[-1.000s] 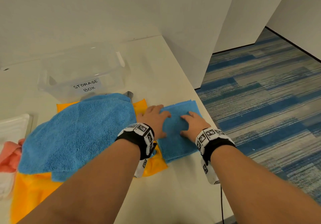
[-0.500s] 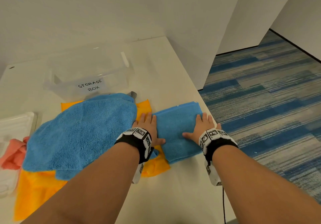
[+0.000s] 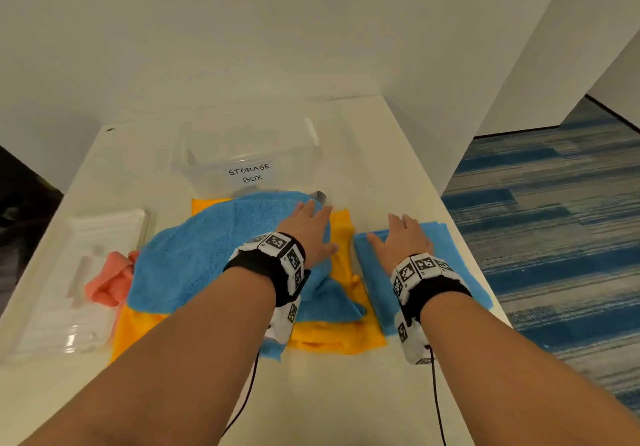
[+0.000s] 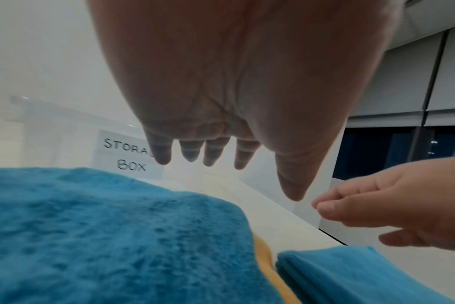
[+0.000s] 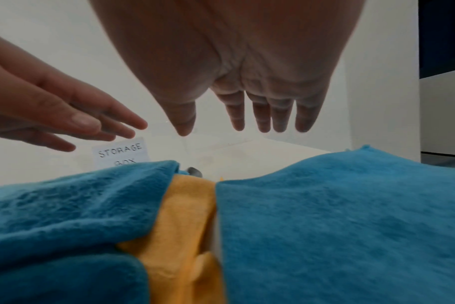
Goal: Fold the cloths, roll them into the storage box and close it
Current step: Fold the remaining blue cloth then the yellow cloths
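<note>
A folded blue cloth (image 3: 453,272) (image 5: 338,226) lies near the table's right edge. My right hand (image 3: 401,237) (image 5: 247,61) hovers flat over it with straight fingers, holding nothing. A large unfolded blue cloth (image 3: 207,251) (image 4: 104,236) lies spread over an orange cloth (image 3: 341,234) (image 5: 185,226). My left hand (image 3: 308,227) (image 4: 221,82) is open above the large cloth's right edge, fingers straight. The clear storage box (image 3: 249,154) with its paper label (image 4: 127,156) stands open and empty just behind the cloths.
A clear plastic lid (image 3: 86,272) lies at the left, with a crumpled pink cloth (image 3: 110,279) against it. A small grey object (image 3: 320,198) peeks out behind the cloths. A white wall runs close behind. Blue striped carpet (image 3: 554,237) lies beyond the table's right edge.
Both hands were pressing on the folded blue cloth. My left hand has left it and moved left over the large blue cloth; my right hand has lifted slightly and stays above the folded one.
</note>
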The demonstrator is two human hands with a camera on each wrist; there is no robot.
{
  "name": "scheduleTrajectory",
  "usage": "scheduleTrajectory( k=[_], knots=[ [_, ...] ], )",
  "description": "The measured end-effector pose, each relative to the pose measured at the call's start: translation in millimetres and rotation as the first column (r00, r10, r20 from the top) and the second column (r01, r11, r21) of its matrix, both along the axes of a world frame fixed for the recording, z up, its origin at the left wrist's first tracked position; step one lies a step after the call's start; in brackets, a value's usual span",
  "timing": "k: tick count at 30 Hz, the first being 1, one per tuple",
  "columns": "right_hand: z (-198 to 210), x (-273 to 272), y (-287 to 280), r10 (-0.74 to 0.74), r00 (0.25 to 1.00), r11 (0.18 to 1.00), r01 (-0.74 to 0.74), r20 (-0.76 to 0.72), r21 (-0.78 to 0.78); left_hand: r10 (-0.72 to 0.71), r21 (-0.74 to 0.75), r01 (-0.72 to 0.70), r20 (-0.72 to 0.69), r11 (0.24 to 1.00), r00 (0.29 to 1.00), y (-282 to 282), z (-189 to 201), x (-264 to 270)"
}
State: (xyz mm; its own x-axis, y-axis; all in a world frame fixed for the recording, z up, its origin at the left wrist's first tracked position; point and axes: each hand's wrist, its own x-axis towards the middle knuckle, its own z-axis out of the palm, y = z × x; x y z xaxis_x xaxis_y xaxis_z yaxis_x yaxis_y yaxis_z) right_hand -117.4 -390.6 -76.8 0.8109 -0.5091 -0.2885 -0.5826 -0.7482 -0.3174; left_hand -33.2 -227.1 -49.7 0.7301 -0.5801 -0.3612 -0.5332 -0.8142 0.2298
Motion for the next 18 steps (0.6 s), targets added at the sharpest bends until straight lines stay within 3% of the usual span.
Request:
scheduleTrajectory(
  k=[5, 10, 18],
  knots=[
    [13.3, 19.3, 45.8, 0.045, 0.998, 0.988, -0.05, 0.04, 0.143, 0.094, 0.012, -0.094, 0.025, 0.995, 0.995, 50.2, 7.2, 13.5],
    [16.5, 28.5, 85.4, 0.047, 0.996, 0.955, -0.021, -0.082, 0.295, 0.137, 0.09, -0.135, -0.013, 0.987, 0.99, 99.9, 7.8, 23.7],
    [-0.9, 31.7, 108.4, -0.203, 0.971, 0.89, 0.238, -0.13, 0.39, 0.136, 0.098, -0.125, -0.11, 0.987, 0.985, 162.5, -4.2, 28.4]
  ],
)
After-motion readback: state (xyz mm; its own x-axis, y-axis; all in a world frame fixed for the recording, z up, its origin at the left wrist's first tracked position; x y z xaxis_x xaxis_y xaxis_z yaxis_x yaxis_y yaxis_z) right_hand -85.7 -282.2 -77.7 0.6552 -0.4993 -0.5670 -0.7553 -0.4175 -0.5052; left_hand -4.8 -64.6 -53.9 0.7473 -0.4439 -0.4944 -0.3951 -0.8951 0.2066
